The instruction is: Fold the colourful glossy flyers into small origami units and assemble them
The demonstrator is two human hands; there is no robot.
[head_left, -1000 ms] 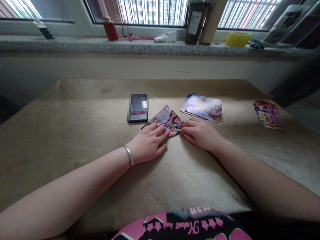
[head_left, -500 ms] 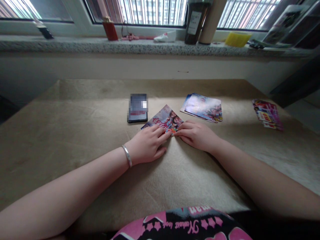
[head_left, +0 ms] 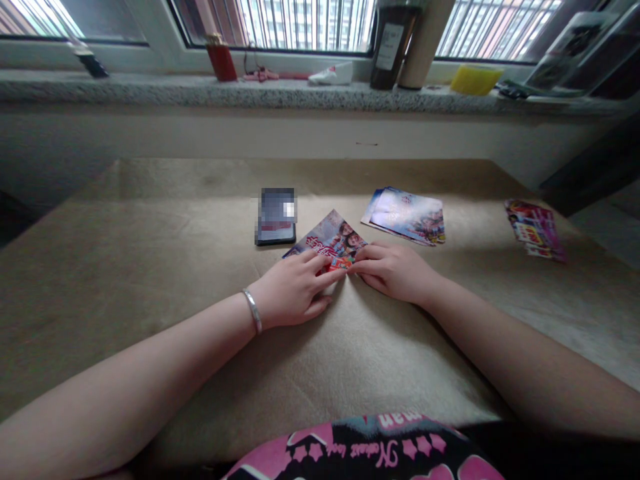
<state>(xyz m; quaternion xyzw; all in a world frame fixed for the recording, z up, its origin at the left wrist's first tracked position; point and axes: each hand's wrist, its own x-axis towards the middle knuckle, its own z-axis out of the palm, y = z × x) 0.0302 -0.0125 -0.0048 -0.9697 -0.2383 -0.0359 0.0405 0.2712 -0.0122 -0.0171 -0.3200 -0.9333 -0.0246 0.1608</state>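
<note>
A colourful printed sheet of paper [head_left: 334,233], with pictured figures and red lettering, lies turned on the table with one corner pointing away from me. My left hand [head_left: 295,287], a silver bangle at its wrist, rests on the sheet's near left part with fingers stretched out over it. At the near right edge, the fingertips of my right hand [head_left: 393,270] are pressed together on the paper. The fingertips of both hands almost meet at the near corner. My left hand covers the lower left part of the sheet.
A pixelated dark phone-like device [head_left: 276,217] lies left of the sheet. To the right is a stack of printed sheets [head_left: 407,212], and farther right several pink cards [head_left: 535,230]. A bottle [head_left: 390,50] and a yellow object [head_left: 476,80] stand on the stone windowsill.
Both hands stay on the sheet. The fingertips at the near corner have shifted slightly, and a little more of the sheet's orange-red print shows there.
</note>
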